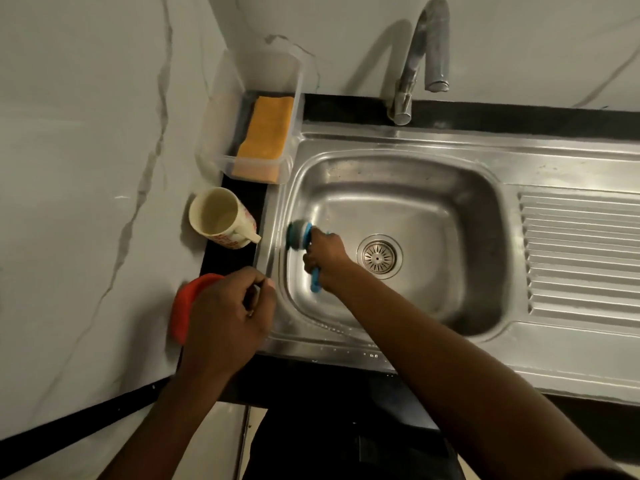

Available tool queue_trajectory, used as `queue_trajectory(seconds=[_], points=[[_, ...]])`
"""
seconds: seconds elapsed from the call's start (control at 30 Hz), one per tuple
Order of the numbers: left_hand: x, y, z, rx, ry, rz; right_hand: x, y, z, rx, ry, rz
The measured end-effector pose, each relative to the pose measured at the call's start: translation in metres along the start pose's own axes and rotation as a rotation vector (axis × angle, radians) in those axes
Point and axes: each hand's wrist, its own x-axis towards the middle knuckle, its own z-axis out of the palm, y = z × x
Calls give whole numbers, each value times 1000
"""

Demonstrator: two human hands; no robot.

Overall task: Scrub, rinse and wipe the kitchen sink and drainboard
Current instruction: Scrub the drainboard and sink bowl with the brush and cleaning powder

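Note:
A stainless steel sink [408,188] has a round drain [379,257] in its basin and a ribbed drainboard [581,254] on its right. My right hand [325,258] is shut on the blue handle of a scrub brush [300,233], whose round grey head presses against the basin's left wall. Over the black counter at the sink's left front corner, my left hand [227,313] rests with fingers curled. It lies on a red object [185,306] that it mostly hides; whether it grips that object is unclear.
A clear plastic container [221,133] holding an orange cloth [265,131] stands at the back left. A cream mug [221,218] with red print lies tipped beside the sink. The tap [426,50] arches over the basin's back edge. Marble wall runs along the left.

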Motion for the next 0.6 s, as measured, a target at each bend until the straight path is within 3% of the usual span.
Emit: queue_trajectory(seconds=[0.13,0.23,0.27,0.33,0.47,0.53,0.6], points=[[6,-3,2,-8,-26,-11,21,-17,6,-254,13,-73],[6,-5,2,-25,-34,-2,8,21,-16,-526,-77,196],[6,-5,2,-20,-38,8,0,31,-25,-521,-135,282],[7,-5,2,-19,-58,23,-8,29,-30,-424,-152,273],[10,-5,5,-17,-76,26,16,-21,-5,-167,-42,51],[12,-5,6,-22,-77,27,32,-33,4,-65,53,51],[14,-7,7,-15,-84,12,33,-25,4,-111,59,90]])
